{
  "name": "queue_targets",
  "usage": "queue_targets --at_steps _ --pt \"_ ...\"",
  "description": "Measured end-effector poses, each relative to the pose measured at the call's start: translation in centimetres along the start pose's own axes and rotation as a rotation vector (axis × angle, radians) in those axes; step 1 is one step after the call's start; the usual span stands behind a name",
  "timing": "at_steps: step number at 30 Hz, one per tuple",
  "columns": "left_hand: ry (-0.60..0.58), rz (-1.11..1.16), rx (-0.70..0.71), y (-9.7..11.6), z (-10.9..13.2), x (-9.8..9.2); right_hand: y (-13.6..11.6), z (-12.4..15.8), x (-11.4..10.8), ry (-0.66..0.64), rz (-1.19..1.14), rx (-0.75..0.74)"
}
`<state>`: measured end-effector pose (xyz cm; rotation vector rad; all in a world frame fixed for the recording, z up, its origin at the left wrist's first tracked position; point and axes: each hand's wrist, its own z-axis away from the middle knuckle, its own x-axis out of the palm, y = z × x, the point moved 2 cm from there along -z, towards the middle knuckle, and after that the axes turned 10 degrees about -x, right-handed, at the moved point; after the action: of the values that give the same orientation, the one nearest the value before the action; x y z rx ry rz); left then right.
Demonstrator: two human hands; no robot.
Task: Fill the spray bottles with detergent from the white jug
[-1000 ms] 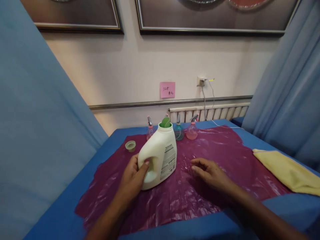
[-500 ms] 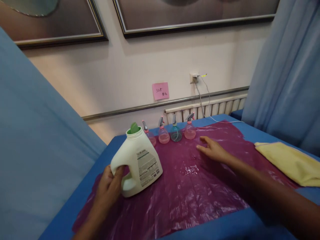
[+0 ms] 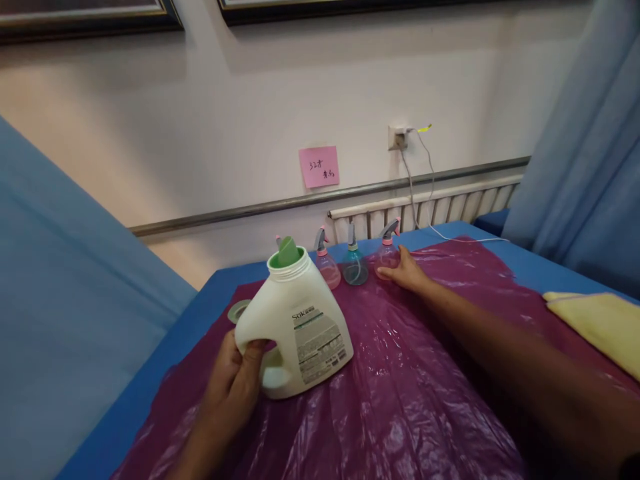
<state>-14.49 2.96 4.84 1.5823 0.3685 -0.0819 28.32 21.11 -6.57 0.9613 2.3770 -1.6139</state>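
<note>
While the left hand [image 3: 231,381] grips a white plastic jug [image 3: 295,310] over wrinkled purple plastic sheeting [image 3: 400,407], the right hand [image 3: 411,273] (how firmly, I can't judge) cups the rightmost round, clear pink spray bottle [image 3: 385,256].

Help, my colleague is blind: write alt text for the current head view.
Left hand holding a white, green-spouted jug by its handle, while the right hand curves around the rightmost spray bottle, contact unclear. Purple plastic partly covers a blue table.
</note>
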Motion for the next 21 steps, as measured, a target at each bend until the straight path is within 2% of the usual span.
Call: queue_targets --at_steps 4,6,10,12,14,16,18,21 --pt "-0.005 -0.119 0.03 -0.7 0.0 -0.2 -0.2 -0.3 1.1 0.017 -0.025 0.006" --pt "0.052 -0.137 0.038 -0.1 0.7 -0.3 -0.7 -0.1 1.2 0.033 -0.035 0.017" --pt "0.287 -0.126 0.137 2.2 4.9 -1.2 -3.0 0.9 -0.6 0.067 -0.067 0.002" --pt "0.32 -0.122 0.191 3.3 7.6 -1.4 -4.9 2.2 -2.8 0.069 -0.09 -0.042" --pt "0.241 -0.118 0.189 4.0 9.6 -0.9 -7.4 4.5 -5.3 0.052 -0.112 -0.092" --pt "0.064 -0.113 0.151 4.6 10.7 0.9 -10.1 7.7 -7.7 -0.002 -0.166 -0.145" --pt "-0.126 -0.079 0.13 5.5 10.9 3.8 -12.8 11.7 -9.2 -0.098 -0.271 -0.15" --pt "-0.29 -0.013 0.163 7.4 10.7 8.9 -16.1 17.9 -9.6 -0.17 -0.409 -0.09"
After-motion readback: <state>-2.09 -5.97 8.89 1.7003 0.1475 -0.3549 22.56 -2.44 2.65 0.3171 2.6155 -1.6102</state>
